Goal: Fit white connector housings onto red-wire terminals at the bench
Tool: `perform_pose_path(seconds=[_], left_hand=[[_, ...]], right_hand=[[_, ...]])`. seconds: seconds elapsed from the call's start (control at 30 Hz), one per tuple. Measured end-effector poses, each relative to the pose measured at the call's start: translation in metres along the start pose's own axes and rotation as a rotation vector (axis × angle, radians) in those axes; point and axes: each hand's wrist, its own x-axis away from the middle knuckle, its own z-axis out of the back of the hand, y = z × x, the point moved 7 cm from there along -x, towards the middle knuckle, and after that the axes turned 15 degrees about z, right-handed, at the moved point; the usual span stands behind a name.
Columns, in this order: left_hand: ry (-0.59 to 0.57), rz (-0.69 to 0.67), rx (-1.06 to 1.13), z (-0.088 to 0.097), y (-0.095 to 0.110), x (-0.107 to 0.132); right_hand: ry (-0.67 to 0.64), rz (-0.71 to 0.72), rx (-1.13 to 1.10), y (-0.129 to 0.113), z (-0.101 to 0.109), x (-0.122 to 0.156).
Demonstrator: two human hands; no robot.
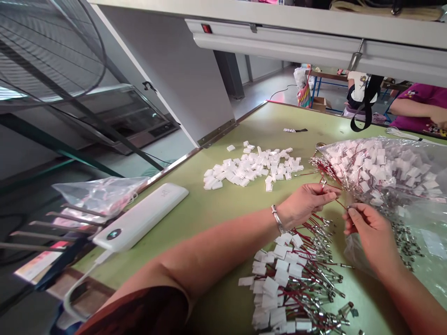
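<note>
My left hand [310, 200] pinches a thin red wire [341, 203] near the right side of the bench. The wire's other end is between the fingertips of my right hand [372, 232], so it spans the short gap between both hands. Below my left hand lies a heap of wired pieces [279, 274], with white plastic housings, red wires and shiny metal ends. Behind my hands, a clear plastic bag [433, 153] carries many similar white pieces, with red wires bunched at its left edge. Small dark metal parts [407, 242] lie beside my right hand.
Loose white housings [240, 170] are piled mid-bench on the green tabletop [195, 218]. A white power bank [143, 216] with a cable lies at the left edge. A fan [52, 51] stands left. A shelf with a lamp [279, 44] hangs overhead. Other people sit beyond.
</note>
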Motion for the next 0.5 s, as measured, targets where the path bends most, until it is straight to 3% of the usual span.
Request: perform_pose_path(seconds=[0.1,0.2,0.33,0.5], left_hand=[[0.025,-0.034,-0.141,-0.001,0.003,0.004],[0.050,-0.114,-0.353,-0.003,0.011,0.007],[0.139,-0.129,-0.563,-0.001,0.011,0.005],[0.064,-0.244,-0.810,-0.014,0.008,0.007]], right_hand=[[-0.146,-0.049,0.000,0.006,-0.014,0.004],[-0.147,-0.014,0.106,0.005,-0.007,0.000],[-0.039,0.170,0.290,-0.016,0.014,-0.007],[-0.039,0.410,0.441,-0.048,0.010,-0.002]])
